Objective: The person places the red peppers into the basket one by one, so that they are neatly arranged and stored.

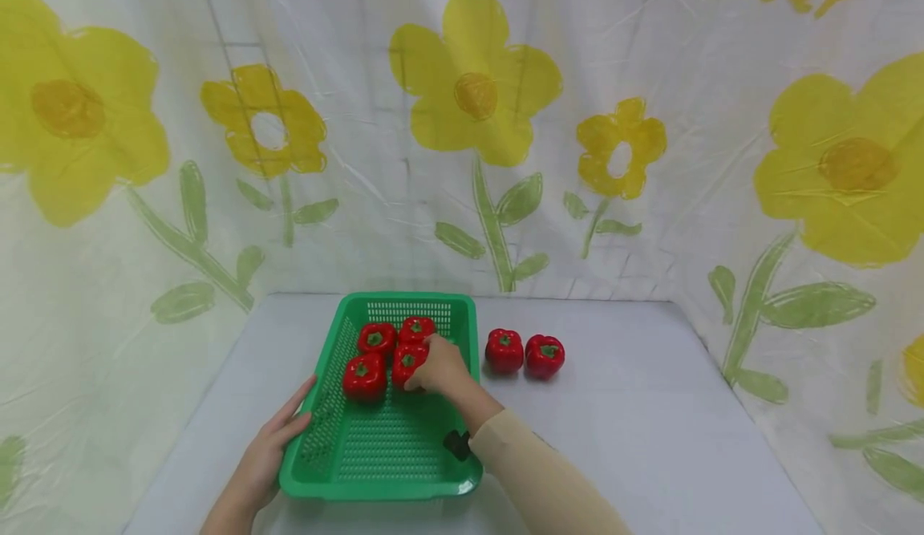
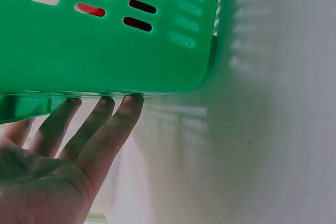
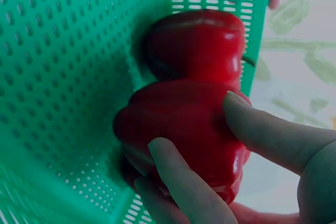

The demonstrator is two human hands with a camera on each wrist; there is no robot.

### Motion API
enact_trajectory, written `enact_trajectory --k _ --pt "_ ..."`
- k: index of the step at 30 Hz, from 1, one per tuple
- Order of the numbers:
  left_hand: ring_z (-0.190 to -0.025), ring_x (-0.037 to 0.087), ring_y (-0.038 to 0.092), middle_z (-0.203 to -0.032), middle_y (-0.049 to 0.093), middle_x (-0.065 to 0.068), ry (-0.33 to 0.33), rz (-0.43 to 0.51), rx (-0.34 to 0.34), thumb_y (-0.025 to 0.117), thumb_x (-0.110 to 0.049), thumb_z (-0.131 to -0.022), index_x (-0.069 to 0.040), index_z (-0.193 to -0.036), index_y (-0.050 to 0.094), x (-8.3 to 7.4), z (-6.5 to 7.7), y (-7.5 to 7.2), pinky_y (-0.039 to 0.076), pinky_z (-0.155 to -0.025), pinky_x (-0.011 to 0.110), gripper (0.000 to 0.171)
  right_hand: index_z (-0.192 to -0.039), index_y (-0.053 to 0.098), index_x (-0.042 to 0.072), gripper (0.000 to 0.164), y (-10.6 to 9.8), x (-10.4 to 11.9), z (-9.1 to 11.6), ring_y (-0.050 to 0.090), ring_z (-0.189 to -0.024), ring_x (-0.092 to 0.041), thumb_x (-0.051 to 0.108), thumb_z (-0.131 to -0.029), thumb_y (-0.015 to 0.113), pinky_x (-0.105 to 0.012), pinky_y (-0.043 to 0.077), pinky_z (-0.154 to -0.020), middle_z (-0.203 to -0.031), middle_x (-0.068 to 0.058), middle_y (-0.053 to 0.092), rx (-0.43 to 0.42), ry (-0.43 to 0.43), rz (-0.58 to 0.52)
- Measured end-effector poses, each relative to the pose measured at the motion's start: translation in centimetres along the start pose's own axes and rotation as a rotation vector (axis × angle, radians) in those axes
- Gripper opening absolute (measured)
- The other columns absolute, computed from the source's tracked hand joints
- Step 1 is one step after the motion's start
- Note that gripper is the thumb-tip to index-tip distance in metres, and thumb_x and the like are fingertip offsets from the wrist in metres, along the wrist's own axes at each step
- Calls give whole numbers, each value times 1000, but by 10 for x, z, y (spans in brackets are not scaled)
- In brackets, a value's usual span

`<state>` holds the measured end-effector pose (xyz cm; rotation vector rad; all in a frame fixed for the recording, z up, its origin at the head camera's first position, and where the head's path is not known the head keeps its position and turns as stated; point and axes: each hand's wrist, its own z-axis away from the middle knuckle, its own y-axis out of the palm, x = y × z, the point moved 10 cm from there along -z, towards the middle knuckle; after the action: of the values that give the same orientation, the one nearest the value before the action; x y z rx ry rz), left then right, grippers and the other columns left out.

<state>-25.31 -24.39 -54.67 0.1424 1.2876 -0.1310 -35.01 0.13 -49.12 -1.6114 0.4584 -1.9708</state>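
Observation:
A green plastic basket (image 1: 382,490) with slotted walls stands on the table, with several red bell peppers toward its far end. My right hand (image 1: 442,368) reaches over the right rim and grips the nearer right-hand bell pepper (image 1: 408,358). In the right wrist view, thumb and fingers hold that pepper from opposite sides; another bell pepper (image 3: 194,45) sits right beside it. At the basket's left side, my left hand (image 1: 269,448) touches the outside. Its extended fingertips rest against the green wall (image 2: 105,59) in the left wrist view.
Two more red bell peppers, one (image 1: 504,351) close to the basket and another (image 1: 545,357) beside it, stand on the white table (image 1: 635,439) to the right. A curtain (image 1: 346,222) with yellow flowers hangs behind and along both sides.

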Motion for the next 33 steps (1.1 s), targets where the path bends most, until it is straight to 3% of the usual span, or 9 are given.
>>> enact_trajectory --k 6,11,18,22,28,33 --pt "-115 -15 52 -170 8 9 -5 0 2 42 -42 -108 -35 -162 17 0 0 0 55 -96 25 61 -133 54 0 75 8 0 -1 61 -82 -22 8 -69 93 -33 59 -66 -111 -14 65 18 -5 55" --pt "-119 -7 55 -170 10 10 -1 10 6 42 -42 -108 -35 -162 17 1 0 0 56 -96 29 60 -128 55 1 70 13 -5 -2 62 -80 -23 7 -69 92 -33 60 -63 -105 -12 64 14 11 40" --pt "-125 -5 50 -170 9 8 -10 -4 -2 42 -44 -107 -37 -162 18 3 -1 -1 55 -98 29 60 -128 56 3 71 15 -5 -3 60 -90 -25 7 -68 93 -37 61 -71 -108 -12 64 -3 2 61" --pt "-124 -1 54 -170 9 9 -5 5 -9 42 -42 -107 -36 -162 18 3 0 -2 57 -97 33 60 -134 55 2 77 11 0 -1 59 -100 -27 7 -68 93 -40 61 -79 -116 -15 64 -12 -15 74" --pt "-116 -14 52 -171 3 8 11 -1 11 41 -42 -108 -36 -162 16 2 1 0 55 -97 29 60 -137 56 3 77 1 11 5 58 -111 -29 9 -70 92 -44 59 -90 -127 -15 63 -28 -65 109" --pt "-116 -14 51 -171 3 8 16 -16 5 41 -42 -108 -36 -162 16 0 1 0 55 -97 29 60 -136 57 3 74 -13 19 9 58 -117 -30 9 -71 91 -45 59 -90 -131 -14 63 -56 -106 93"
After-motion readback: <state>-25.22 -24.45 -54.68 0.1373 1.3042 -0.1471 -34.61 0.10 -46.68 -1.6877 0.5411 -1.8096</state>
